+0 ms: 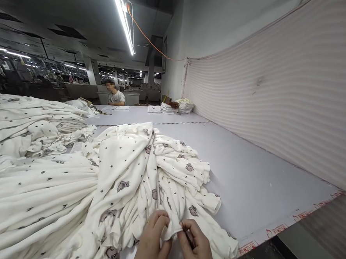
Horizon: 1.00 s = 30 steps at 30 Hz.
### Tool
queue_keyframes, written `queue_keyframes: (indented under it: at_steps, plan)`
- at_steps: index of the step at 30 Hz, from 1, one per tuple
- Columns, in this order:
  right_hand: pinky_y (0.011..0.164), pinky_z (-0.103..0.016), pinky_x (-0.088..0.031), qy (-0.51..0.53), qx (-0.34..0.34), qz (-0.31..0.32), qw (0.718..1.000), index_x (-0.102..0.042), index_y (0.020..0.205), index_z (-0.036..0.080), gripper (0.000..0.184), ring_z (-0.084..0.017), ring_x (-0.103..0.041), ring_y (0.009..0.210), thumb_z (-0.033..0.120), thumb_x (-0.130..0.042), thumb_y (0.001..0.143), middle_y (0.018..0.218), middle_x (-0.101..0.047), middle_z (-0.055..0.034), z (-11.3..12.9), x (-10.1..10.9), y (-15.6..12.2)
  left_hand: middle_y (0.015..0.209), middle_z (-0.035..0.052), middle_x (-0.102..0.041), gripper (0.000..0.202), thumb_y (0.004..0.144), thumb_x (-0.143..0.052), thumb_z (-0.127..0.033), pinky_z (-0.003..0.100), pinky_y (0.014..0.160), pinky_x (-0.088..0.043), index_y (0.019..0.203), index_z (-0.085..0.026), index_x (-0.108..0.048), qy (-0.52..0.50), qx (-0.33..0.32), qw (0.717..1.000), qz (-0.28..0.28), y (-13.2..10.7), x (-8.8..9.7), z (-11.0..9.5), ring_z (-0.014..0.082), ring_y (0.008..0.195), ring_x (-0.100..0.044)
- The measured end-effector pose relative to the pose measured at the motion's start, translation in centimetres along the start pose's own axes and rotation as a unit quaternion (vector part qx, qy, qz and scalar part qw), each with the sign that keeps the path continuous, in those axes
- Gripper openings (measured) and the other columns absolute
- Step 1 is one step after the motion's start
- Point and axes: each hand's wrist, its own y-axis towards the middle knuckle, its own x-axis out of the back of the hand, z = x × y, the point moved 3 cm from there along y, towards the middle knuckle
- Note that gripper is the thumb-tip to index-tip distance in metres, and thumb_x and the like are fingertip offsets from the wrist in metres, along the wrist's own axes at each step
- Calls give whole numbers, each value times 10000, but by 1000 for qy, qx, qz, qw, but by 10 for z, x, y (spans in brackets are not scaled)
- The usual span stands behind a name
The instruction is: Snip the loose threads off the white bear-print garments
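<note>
A heap of white printed fabric (pixel 126 169), soft-looking with bear figures and small dark marks, lies bunched and folded in front of me. At the near edge of the heap, my left hand (pixel 154 237) pinches a fold of it between thumb and fingers. Close beside it, my right hand (pixel 194 244) grips the edge of the same fold, thumb against fingers. A short stretch of the cloth's edge runs between the two hands. The inner sides of the fingers are partly hidden.
Another pile of the same fabric (pixel 29 124) lies on the left. The pale table (pixel 246 181) stretches to the right, its edge taped with red print. A striped cloth sheet (pixel 275 85) hangs along the wall. Folded stacks (pixel 170 108) stand at the far end, near a seated person (pixel 116 96).
</note>
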Motion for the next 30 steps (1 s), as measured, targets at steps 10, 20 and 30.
queue_keyframes:
  at_steps: [10,20,30]
  plan:
    - [584,-229,-432,-180,47,-63,981,-507,818,237,101,-170,-537,707,221,-428,879,809,-529,-15,26,18,9,955,31,-561,201,791,-407,-40,263,737,-424,759,-235,-372,-86,-109,989,-51,4,33,-10,170,856,-537]
    - [586,-242,-425,-196,28,-43,979,-552,836,229,134,-183,-553,739,289,-451,902,842,-541,-28,24,17,21,714,-11,-557,283,771,-663,-440,219,558,-368,872,-184,-597,-418,222,879,61,17,14,4,126,641,-481]
    - [710,-236,-431,-107,86,32,990,-613,884,223,103,-160,-586,772,242,-512,896,818,-609,-11,20,-3,19,671,-9,-582,335,734,-690,-489,224,583,-345,814,-164,-670,-449,253,853,81,21,6,5,120,632,-470]
